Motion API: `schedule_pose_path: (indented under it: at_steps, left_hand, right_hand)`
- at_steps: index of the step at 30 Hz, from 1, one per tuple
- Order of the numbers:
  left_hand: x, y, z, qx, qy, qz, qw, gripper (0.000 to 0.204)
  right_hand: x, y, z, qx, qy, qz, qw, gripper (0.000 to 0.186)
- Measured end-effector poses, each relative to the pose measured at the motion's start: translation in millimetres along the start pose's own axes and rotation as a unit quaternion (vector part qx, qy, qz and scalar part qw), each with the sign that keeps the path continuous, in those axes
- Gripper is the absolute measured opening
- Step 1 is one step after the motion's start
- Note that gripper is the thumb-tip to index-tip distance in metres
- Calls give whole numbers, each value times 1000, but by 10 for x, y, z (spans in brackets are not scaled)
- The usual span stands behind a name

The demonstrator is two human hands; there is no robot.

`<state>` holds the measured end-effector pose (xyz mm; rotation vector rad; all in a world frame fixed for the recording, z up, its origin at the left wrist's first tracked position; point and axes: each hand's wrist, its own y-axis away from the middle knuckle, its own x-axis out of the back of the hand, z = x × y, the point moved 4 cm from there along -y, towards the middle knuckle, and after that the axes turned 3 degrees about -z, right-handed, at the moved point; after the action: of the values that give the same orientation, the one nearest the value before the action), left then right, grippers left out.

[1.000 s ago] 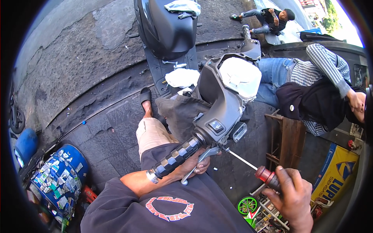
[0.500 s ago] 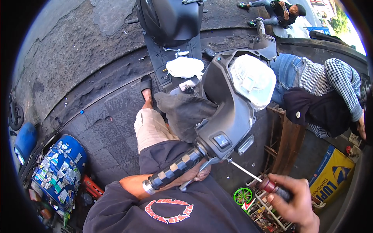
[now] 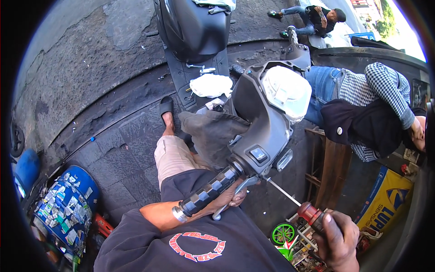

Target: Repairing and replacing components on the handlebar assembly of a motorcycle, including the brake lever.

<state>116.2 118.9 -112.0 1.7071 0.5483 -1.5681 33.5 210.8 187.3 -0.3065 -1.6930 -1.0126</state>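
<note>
My right hand (image 3: 337, 240) is closed around the red and black handle of a screwdriver (image 3: 290, 198). The thin metal shaft points up and left, its tip at the underside of the grey scooter handlebar cover (image 3: 267, 136), near the base of the brake lever (image 3: 244, 183). Beneath the black handlebar grip (image 3: 213, 189) reaches my left arm. My left hand (image 3: 236, 197) sits by the lever with curled fingers; the grip and lever partly hide it, and what it holds does not show. A switch (image 3: 258, 154) sits on the cover above the lever.
The scooter's black seat (image 3: 195, 31) stands beyond, with tools (image 3: 207, 70) and a white bag (image 3: 210, 86) on the footboard. A person in a checked shirt (image 3: 353, 88) bends at the right; another person (image 3: 321, 20) sits far off. A blue drum (image 3: 88, 181) stands left.
The view has shifted slightly. My right hand has turned around the screwdriver handle, thumb now upright along it. The shaft still meets the cover by the lever. My left hand stays under the grip.
</note>
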Motion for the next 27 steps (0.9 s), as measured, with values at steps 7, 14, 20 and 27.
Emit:
schedule_pose_path:
  at_steps: [7, 14, 20, 27]
  left_hand:
    - [-26, -17, -3, -15, -8, 14, 1000, 55]
    - [-43, -17, 41, -4, 4, 8, 1000, 53]
    - [-109, -5, 69, 0, 11, 45, 999, 50]
    - [-158, -3, 115, -5, 15, 47, 999, 50]
  right_hand:
    - [-68, 27, -4, -260, -246, 46, 933, 46]
    - [-19, 36, -37, 17, -14, 43, 999, 55]
    - [-103, 75, 32, -177, -199, 12, 964, 49]
    - [22, 43, 74, -63, -30, 50, 996, 60]
